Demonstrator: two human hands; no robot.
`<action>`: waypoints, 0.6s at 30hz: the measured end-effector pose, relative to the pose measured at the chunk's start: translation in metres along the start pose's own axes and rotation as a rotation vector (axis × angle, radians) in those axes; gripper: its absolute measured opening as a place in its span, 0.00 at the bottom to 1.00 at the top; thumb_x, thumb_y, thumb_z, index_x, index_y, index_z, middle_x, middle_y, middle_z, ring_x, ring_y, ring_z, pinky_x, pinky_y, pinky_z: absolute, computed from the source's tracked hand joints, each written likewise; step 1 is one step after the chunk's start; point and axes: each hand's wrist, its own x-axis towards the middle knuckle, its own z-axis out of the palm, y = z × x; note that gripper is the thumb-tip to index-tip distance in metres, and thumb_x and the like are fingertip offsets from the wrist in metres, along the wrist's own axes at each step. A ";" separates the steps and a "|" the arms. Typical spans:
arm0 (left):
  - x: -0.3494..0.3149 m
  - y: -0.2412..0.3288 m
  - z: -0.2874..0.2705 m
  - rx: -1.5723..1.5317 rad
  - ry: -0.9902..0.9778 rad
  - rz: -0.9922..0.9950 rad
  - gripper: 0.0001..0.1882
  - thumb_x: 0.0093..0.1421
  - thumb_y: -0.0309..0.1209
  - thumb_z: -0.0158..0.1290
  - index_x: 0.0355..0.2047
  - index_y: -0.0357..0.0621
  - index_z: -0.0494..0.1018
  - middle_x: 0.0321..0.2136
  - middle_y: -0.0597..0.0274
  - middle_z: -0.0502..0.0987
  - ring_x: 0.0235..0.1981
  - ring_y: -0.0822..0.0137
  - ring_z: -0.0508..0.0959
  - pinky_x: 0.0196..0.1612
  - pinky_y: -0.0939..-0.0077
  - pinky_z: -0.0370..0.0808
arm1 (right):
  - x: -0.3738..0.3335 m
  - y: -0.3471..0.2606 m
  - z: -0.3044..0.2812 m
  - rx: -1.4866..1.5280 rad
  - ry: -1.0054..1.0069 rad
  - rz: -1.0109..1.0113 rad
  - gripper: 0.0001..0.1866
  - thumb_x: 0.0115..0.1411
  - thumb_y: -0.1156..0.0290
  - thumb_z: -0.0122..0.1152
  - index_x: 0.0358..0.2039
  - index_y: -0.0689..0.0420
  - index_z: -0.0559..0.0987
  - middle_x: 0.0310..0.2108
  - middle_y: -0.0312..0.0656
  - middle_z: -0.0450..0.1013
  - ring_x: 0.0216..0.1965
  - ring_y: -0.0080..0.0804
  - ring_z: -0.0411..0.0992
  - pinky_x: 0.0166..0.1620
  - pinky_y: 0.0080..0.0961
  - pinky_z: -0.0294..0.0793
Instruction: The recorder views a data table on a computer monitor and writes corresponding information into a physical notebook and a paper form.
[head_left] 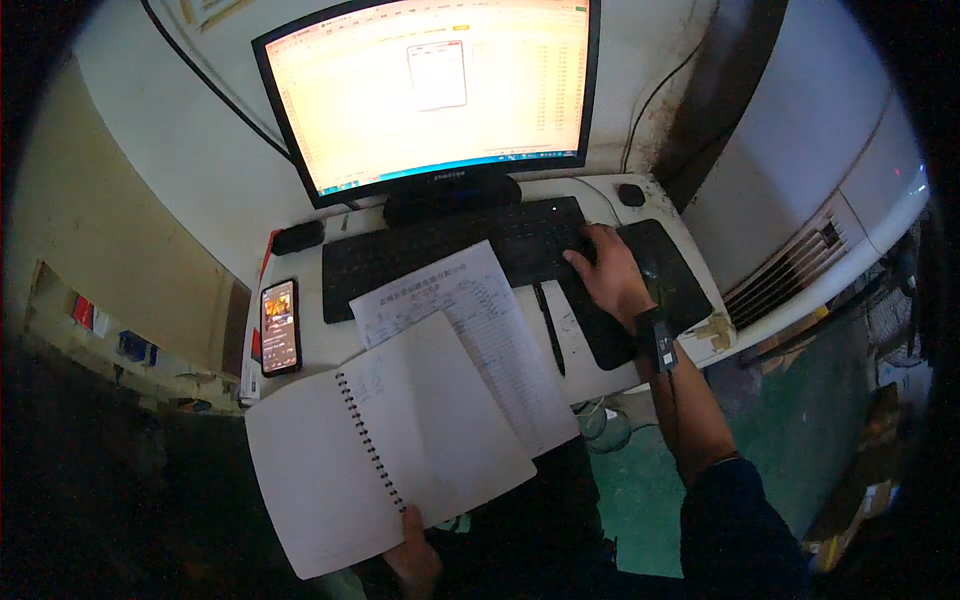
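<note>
My left hand (412, 560) grips the lower edge of an open spiral notebook (310, 480), its thumb on the page beside the wire binding. The notebook tilts at the desk's front, and its right page overlaps a printed sheet (520, 380) with rows of writing. My right hand (612, 270) reaches over the right end of a black keyboard (440, 240), thumb and fingers apart over the keys. It holds nothing that I can see; some fingertips are hard to make out. A black band with a small device (657, 340) circles my right wrist.
A lit monitor (400, 120) stands behind the keyboard. A phone (281, 325) with its screen on lies at left, near a dark case (298, 237). A black pen (550, 330) lies beside the sheet. Right are a black mat (675, 265), a small black object (631, 195) and a white appliance (840, 240).
</note>
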 end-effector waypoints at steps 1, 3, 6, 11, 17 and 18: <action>0.000 0.000 -0.001 0.002 0.006 -0.001 0.25 0.72 0.25 0.51 0.66 0.26 0.65 0.60 0.40 0.73 0.59 0.47 0.75 0.64 0.53 0.72 | -0.001 0.000 0.000 0.005 -0.028 -0.016 0.30 0.68 0.55 0.66 0.60 0.67 0.75 0.57 0.63 0.72 0.57 0.63 0.73 0.60 0.49 0.74; -0.002 -0.003 -0.002 -0.051 0.059 -0.095 0.25 0.72 0.25 0.51 0.67 0.27 0.65 0.61 0.39 0.73 0.60 0.46 0.75 0.65 0.51 0.71 | -0.007 -0.004 0.002 0.017 -0.065 -0.035 0.31 0.68 0.56 0.66 0.60 0.68 0.74 0.58 0.63 0.72 0.57 0.62 0.73 0.61 0.49 0.74; -0.002 -0.024 -0.051 1.301 -0.170 0.824 0.25 0.70 0.24 0.52 0.66 0.29 0.66 0.61 0.38 0.74 0.59 0.45 0.75 0.65 0.50 0.71 | -0.017 -0.010 0.013 0.130 -0.043 -0.012 0.31 0.68 0.56 0.67 0.62 0.67 0.73 0.58 0.63 0.73 0.59 0.60 0.73 0.63 0.46 0.73; -0.010 -0.006 -0.013 0.480 0.050 0.149 0.23 0.69 0.25 0.53 0.63 0.31 0.70 0.58 0.38 0.76 0.57 0.45 0.76 0.63 0.48 0.71 | -0.016 0.007 0.002 0.142 0.083 -0.009 0.33 0.69 0.56 0.66 0.65 0.66 0.70 0.60 0.62 0.72 0.62 0.59 0.71 0.65 0.43 0.71; -0.008 0.050 0.011 0.220 0.071 -0.036 0.20 0.70 0.27 0.54 0.59 0.29 0.72 0.55 0.40 0.78 0.54 0.46 0.78 0.63 0.49 0.71 | -0.016 0.000 0.013 0.088 -0.001 -0.004 0.33 0.68 0.57 0.66 0.66 0.65 0.69 0.63 0.61 0.69 0.63 0.58 0.70 0.64 0.43 0.71; -0.008 0.048 0.010 0.211 0.089 -0.029 0.20 0.70 0.27 0.54 0.58 0.28 0.73 0.54 0.40 0.78 0.54 0.46 0.78 0.62 0.50 0.71 | -0.016 -0.001 0.014 0.083 -0.020 0.012 0.33 0.68 0.57 0.67 0.66 0.64 0.69 0.63 0.61 0.69 0.63 0.58 0.69 0.64 0.43 0.71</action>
